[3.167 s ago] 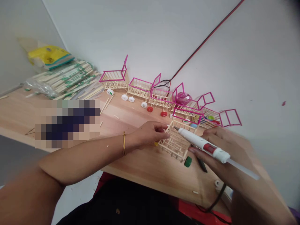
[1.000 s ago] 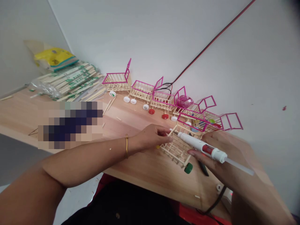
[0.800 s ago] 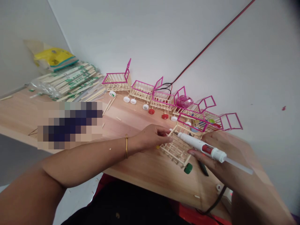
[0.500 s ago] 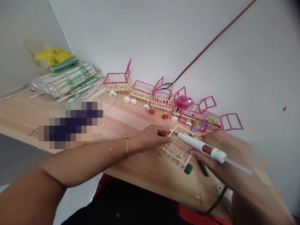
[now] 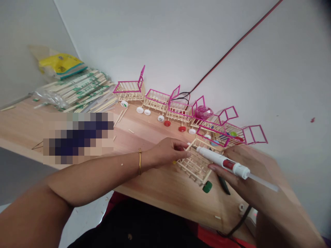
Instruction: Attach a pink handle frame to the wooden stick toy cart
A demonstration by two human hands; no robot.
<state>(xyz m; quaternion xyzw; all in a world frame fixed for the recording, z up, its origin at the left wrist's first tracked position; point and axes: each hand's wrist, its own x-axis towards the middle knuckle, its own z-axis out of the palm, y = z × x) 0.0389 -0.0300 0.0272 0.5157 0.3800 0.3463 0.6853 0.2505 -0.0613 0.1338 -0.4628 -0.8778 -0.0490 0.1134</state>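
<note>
My left hand (image 5: 172, 153) pinches the left rim of a small cart (image 5: 192, 165) built from thin bare wooden sticks. A green bottle-cap wheel (image 5: 207, 186) shows at its near corner, and a bit of yellow peeks out below my fingers. My right hand (image 5: 232, 168) is wrapped around a white pen-style hot glue gun (image 5: 223, 163), with a clear glue stick (image 5: 263, 182) coming out of its back end. The nozzle points left over the cart's upper rim, close to my left fingertips. Whether the tip touches the wood I cannot tell.
Several stick carts with pink rims and handles (image 5: 157, 96) stand along the wall. Packs of chopsticks (image 5: 88, 84) and a yellow bag (image 5: 62, 63) lie at the back left, near a blurred-out patch. A power strip (image 5: 249, 215) with a black cable sits by the right table edge.
Almost nothing differs. Both hands, the cart and the glue gun keep their places, with only a very slight shift of the view.
</note>
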